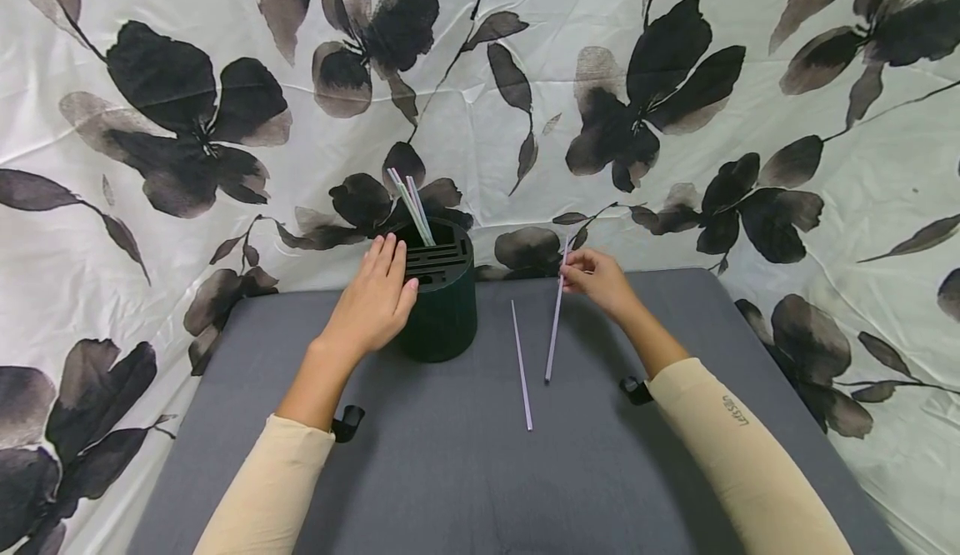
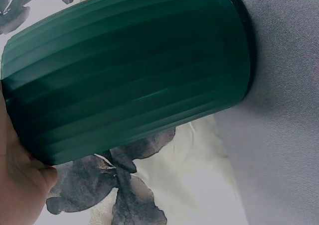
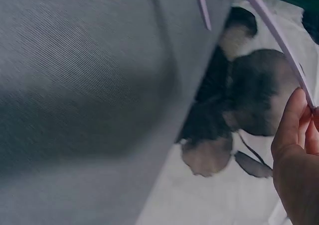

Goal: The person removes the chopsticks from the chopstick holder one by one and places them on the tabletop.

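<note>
In head view, pinches lilac straw (image 1: 555,326) with right hand (image 1: 596,280), just right of loose straw (image 1: 521,363) on gray table (image 1: 450,472), and rests straight-fingered left hand (image 1: 378,288) atop green holder (image 1: 438,322); in left wrist, touches holder's upper end; in right wrist, grips straw near one end.

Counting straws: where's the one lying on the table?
In the head view, the loose straw lies right of the green holder, left of the right hand.
</note>
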{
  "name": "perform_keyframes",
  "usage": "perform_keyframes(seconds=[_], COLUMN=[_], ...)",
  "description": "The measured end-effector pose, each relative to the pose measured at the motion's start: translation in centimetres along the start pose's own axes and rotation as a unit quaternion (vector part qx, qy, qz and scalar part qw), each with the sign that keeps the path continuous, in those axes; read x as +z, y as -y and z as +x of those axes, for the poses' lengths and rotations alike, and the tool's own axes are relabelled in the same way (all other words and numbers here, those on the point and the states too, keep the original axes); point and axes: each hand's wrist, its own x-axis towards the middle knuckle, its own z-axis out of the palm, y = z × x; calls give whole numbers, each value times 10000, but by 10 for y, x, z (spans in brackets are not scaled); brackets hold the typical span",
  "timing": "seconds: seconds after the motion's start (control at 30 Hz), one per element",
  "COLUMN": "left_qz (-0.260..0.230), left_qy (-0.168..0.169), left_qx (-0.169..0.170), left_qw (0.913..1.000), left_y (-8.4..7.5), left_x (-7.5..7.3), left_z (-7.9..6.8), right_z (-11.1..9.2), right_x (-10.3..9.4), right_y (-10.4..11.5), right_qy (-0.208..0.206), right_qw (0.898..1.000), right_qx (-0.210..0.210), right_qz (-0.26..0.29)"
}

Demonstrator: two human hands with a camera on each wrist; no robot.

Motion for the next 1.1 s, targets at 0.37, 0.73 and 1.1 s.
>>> perform_keyframes(seconds=[0.37, 0.73, 1.1], left_qz=[-12, -17, -5], left_qy=[-28, -44, -83], left_qx=[10, -4, 8], left_qw=[10000, 10000, 10000], left_y=[1, 1, 2], left_x=[0, 0, 3], left_z=[-1, 0, 2], right_z=[-6, -13, -14], right_x=[24, 48, 56], right_y=[-45, -64, -68], right_qy=[408, 335, 122], right_qw=[9971, 9904, 9829], right_qx=[632, 1342, 1837], right_qz=[-119, -15, -17])
